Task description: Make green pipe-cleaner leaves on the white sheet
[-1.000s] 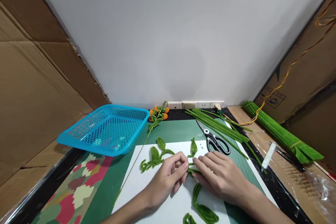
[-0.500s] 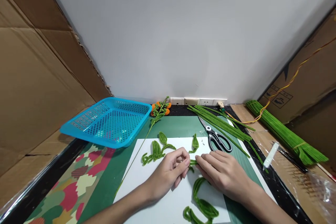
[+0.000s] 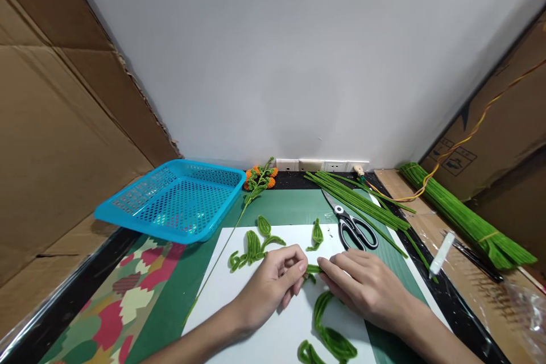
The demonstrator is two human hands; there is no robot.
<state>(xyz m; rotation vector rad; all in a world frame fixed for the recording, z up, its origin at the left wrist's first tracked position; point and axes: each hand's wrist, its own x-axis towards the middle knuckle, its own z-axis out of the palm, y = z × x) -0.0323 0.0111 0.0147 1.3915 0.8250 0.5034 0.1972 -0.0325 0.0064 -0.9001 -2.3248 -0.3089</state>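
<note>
Between my two hands, over the white paper (image 3: 239,318), runs a short green fuzzy piece, a pipe cleaner (image 3: 314,268). My left hand (image 3: 275,278) pinches its left end between thumb and curled fingers. On its right end my right hand (image 3: 362,287) is closed, palm down, hiding the rest of it. Bent pipe-cleaner leaves lie around: a small leaf (image 3: 317,234) beyond the hands, a cluster of leaves (image 3: 253,245) left of them, and a large curved leaf piece (image 3: 336,341) below my right hand.
Black-handled scissors (image 3: 352,224) and loose green pipe cleaners (image 3: 362,199) lie behind my right hand. A blue basket (image 3: 187,205) stands at left beside an orange-flowered stem (image 3: 258,182). Farther right are a white tube (image 3: 442,253) and a thick green bundle (image 3: 464,213). Cardboard walls both sides.
The two hands stay almost in place around the pipe cleaner, with only slight finger movement in the right hand. The view has shifted a little.
</note>
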